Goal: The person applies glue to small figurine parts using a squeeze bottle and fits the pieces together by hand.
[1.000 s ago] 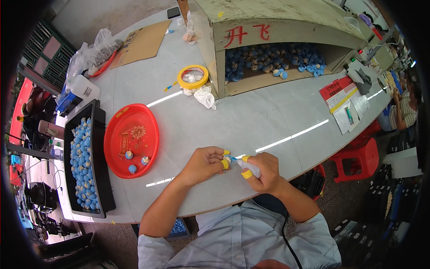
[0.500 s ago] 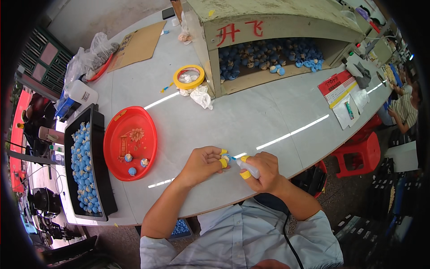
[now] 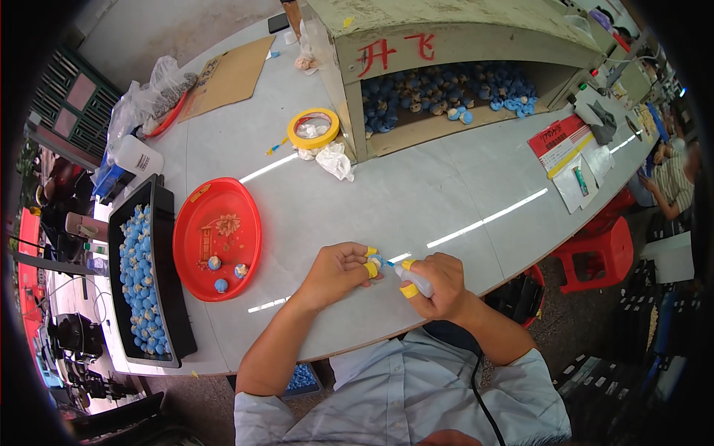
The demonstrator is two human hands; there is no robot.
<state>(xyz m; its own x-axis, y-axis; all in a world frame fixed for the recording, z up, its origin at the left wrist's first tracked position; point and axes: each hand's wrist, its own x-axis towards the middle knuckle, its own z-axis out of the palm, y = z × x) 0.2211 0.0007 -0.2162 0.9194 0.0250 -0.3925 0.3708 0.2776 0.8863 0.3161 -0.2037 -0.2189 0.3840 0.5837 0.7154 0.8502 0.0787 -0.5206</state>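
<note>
My left hand (image 3: 338, 271) pinches a small blue piece (image 3: 376, 261) between fingertips wrapped in yellow tape. My right hand (image 3: 439, 282) grips a small white glue bottle (image 3: 413, 280) whose blue tip touches that piece. Both hands hover just above the near edge of the grey table (image 3: 416, 201). To the left lies a red oval tray (image 3: 217, 236) with three small blue pieces in it. Beyond it stands a black tray (image 3: 163, 290) filled with several blue pieces.
A large box (image 3: 461, 44) at the back holds several blue pieces. A yellow tape roll (image 3: 314, 128) and crumpled plastic (image 3: 335, 160) lie near it. Red and white papers (image 3: 573, 152) lie at right, a red stool (image 3: 595, 253) stands beside the table, and another person (image 3: 673, 178) sits far right.
The view has shifted slightly; my hands stay together at the table's edge, with the bottle tip held against the small piece.
</note>
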